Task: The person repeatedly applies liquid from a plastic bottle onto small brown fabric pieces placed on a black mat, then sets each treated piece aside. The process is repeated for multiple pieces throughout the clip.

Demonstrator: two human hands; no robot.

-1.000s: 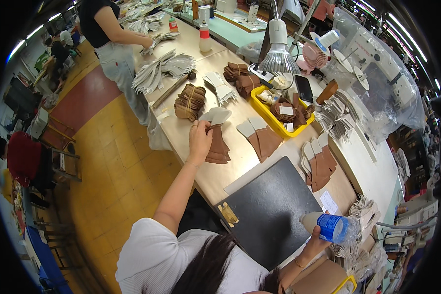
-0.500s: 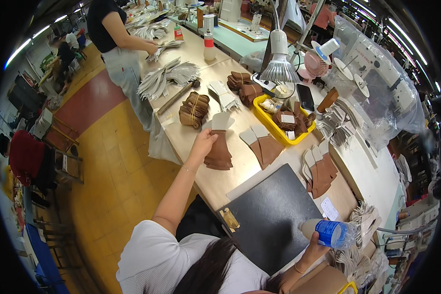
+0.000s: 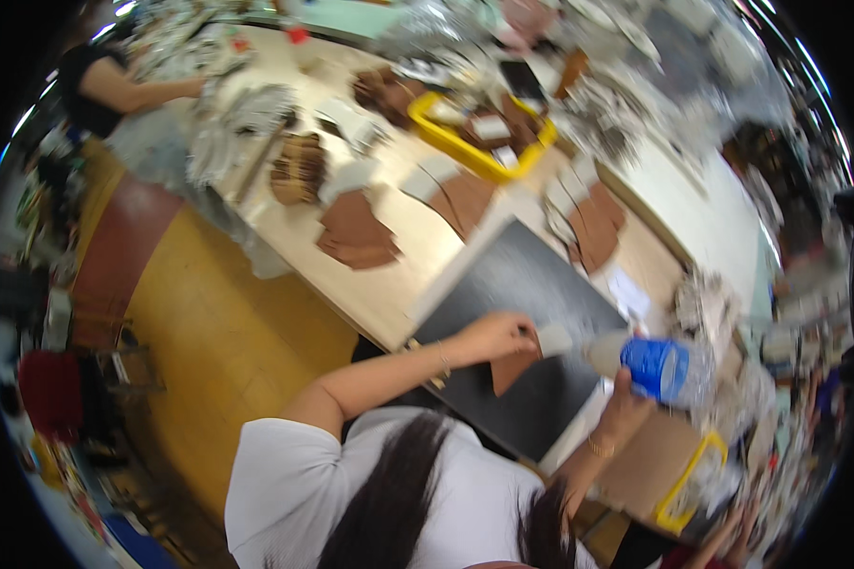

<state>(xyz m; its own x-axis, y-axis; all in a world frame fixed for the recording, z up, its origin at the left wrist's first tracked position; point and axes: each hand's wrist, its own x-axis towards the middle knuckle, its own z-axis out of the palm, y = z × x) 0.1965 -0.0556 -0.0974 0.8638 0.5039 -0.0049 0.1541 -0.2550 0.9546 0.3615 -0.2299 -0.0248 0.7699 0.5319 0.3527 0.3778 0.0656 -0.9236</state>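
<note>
My left hand [image 3: 500, 334] pinches a brown leather-like piece [image 3: 514, 372] with a pale end, above a dark board [image 3: 503, 275]. My right hand [image 3: 626, 403] is wrapped round a clear plastic bottle [image 3: 657, 368] with a blue label. The bottle lies on its side in the grip, its whitish narrow end toward the piece. Whether that end touches the piece is too blurred to tell. Beyond the board lie a pile of brown pieces [image 3: 356, 230], a fanned pair [image 3: 460, 199] and another overlapping stack [image 3: 593, 223], all with pale ends.
A yellow basket [image 3: 512, 174] with brown bundles stands farther back, near a phone [image 3: 522, 81]. A tied brown bundle [image 3: 297, 169] and grey bundles [image 3: 242, 119] lie at the far left, by another person's arm [image 3: 166, 92]. A cardboard box [image 3: 636, 469] sits at the right.
My left hand has come from the brown pile toward me, over the dark board, carrying one piece. My right hand still holds the bottle. The view has shifted and blurred.
</note>
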